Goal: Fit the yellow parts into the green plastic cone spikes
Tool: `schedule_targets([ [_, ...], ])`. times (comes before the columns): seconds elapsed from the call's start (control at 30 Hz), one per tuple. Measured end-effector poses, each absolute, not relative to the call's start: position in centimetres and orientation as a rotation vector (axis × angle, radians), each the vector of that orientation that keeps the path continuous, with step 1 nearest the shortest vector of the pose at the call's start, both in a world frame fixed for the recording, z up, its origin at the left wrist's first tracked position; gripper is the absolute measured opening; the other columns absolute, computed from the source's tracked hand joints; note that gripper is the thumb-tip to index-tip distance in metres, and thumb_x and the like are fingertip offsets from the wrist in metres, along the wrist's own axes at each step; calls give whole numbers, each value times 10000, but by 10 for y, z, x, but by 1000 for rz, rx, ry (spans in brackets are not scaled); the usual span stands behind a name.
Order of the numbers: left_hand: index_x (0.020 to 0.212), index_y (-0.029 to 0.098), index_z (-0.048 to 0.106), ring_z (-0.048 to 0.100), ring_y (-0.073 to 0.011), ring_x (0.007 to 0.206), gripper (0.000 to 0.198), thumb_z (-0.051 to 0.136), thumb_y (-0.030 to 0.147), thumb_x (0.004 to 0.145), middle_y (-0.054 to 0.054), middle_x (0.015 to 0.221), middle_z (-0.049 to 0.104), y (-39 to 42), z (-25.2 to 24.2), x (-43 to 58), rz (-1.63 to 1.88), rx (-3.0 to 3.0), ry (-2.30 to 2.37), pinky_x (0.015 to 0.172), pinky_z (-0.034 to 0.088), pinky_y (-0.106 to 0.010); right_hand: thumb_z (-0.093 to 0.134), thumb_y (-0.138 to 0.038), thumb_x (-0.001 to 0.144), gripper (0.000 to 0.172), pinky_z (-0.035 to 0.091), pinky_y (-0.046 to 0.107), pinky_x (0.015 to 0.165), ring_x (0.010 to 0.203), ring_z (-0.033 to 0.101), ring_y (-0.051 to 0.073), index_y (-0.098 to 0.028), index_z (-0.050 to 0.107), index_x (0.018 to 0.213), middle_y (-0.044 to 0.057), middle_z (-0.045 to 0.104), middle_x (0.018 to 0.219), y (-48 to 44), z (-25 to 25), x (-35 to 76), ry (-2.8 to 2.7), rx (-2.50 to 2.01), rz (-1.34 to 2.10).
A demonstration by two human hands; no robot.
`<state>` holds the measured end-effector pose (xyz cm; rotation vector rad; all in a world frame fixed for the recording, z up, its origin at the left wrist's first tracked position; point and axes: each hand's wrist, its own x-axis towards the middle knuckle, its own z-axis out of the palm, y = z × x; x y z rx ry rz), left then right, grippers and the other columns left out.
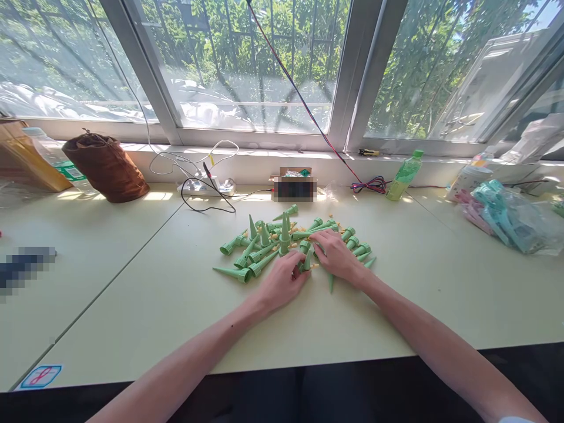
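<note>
Green plastic watering spikes [263,258] lie in a loose heap on the pale table, several of them standing point up. My left hand [286,276] is at the near side of the heap, its fingers curled round one green spike [307,260] that points upward. To the right, my right hand [335,254] reaches into the heap with its fingers bent together over small orange pieces [294,245]. Its fingertips partly hide what they touch, so I cannot make out what is in them. More spikes [361,252] lie just beyond and beside the right hand.
Along the window sill stand a brown cloth bag [106,167], a power strip [200,187] with cables, a small box [295,185], a green bottle [404,175] and a coil of wire [369,184]. A plastic bag of teal items [506,214] lies at right.
</note>
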<state>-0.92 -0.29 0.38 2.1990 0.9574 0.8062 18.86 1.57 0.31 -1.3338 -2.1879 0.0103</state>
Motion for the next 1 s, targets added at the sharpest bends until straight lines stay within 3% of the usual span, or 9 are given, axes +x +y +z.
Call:
schedule_targets([
  [0.2,1008,206,523,539,-95,575,203,594,312,851,-12,934,565,-5,7,-9,831,2218,971,557,426,-239,408,-153,966,248,383,383,913,1049,540,241,-192,608,1106,83,675,1084,14,3,188,-2264,-1367,51],
  [0.7,1022,210,525,514,-96,546,228,602,344,854,1,925,589,-4,7,-10,799,2269,1009,634,433,-275,398,-184,985,260,380,394,918,1074,536,254,-177,569,1180,118,633,1177,11,6,185,-2339,-1406,-7],
  [1.0,1038,212,529,516,-91,543,237,606,329,847,2,949,586,-5,9,-10,801,2244,996,634,431,-272,512,-181,910,275,401,410,936,1086,549,263,-160,588,1174,120,632,1105,12,3,187,-2306,-1400,15],
])
